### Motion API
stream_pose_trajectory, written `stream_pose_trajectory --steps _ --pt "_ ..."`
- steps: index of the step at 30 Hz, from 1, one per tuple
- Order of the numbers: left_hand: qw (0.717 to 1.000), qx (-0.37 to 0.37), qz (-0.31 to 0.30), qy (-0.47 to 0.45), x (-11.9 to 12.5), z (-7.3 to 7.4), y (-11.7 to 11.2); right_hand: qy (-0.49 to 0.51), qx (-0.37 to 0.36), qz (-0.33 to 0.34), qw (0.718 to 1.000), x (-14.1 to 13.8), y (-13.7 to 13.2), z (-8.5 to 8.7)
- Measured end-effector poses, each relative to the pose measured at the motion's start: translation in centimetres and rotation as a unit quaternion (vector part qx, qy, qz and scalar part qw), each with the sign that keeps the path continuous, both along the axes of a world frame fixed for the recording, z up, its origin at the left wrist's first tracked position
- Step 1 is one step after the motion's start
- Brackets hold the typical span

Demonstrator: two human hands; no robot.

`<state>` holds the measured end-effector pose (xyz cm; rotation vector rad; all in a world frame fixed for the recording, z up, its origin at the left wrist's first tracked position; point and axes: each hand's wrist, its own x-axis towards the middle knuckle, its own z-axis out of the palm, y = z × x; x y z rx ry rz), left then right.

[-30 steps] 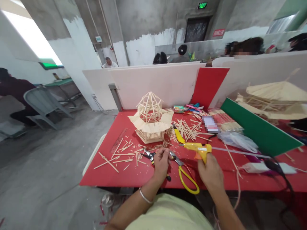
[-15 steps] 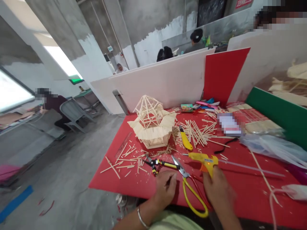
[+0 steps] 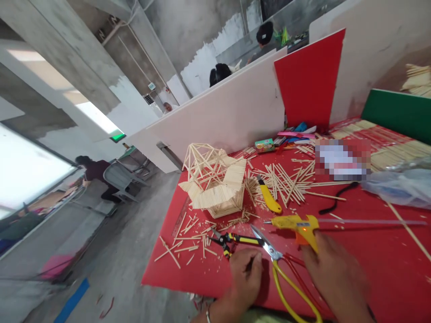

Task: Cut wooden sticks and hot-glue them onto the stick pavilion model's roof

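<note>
My right hand [image 3: 336,273] is closed round the handle of a yellow hot glue gun [image 3: 292,222], its nozzle pointing left and a clear glue stick [image 3: 370,221] sticking out behind. My left hand [image 3: 247,276] is curled at the table's front edge; anything inside its fingers is hidden. Just beyond it lie pliers [image 3: 232,240] with black and yellow handles. Open scissors [image 3: 272,251] with one yellow and one red handle lie between my hands. Farther back stands a model of thin wooden sticks [image 3: 215,184], with a framed top above slatted panels.
Loose sticks [image 3: 283,184] and a yellow utility knife [image 3: 269,197] lie right of the model. Short offcuts [image 3: 185,237] litter the red table [image 3: 164,264] at left. White panels [image 3: 222,107] rise behind. A clear plastic bag [image 3: 400,186] is at right. Another person [image 3: 97,172] sits far left.
The view has turned, so the table sits farther right and the floor shows more at left. My right hand still grips the glue gun; my left stays curled beside the pliers.
</note>
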<state>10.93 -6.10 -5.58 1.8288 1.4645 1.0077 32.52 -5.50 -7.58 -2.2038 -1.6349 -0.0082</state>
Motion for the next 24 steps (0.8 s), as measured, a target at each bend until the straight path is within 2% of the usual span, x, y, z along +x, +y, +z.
stream_pose_trajectory --steps 4,10,13,16,19,22,24 --pt "1.000 -0.005 -0.002 -0.008 0.0 0.1 0.0 -0.031 0.011 0.013 0.999 0.2 0.2 -0.4" --pt "1.000 0.019 -0.002 -0.004 -0.1 -0.1 0.1 -0.042 0.013 0.012 0.999 0.1 0.3 0.2" --pt "1.000 0.024 -0.005 -0.012 0.2 1.2 -0.3 -0.037 0.011 0.009 0.999 -0.2 0.1 0.8" --pt "0.999 0.014 -0.005 -0.049 -0.1 4.5 -0.6 -0.035 0.021 0.011 0.999 -0.5 0.0 1.3" --pt "0.992 0.000 0.081 -0.100 -2.1 9.4 0.7 -0.043 0.045 0.013 0.998 -0.7 -0.1 1.3" --pt "0.962 0.101 0.209 -0.143 -5.6 14.2 4.4 -0.060 0.074 0.018 0.995 -0.5 0.1 0.8" --pt "0.945 0.183 0.246 -0.116 -7.9 16.7 7.8 -0.068 0.098 0.025 0.993 -0.3 0.3 0.3"
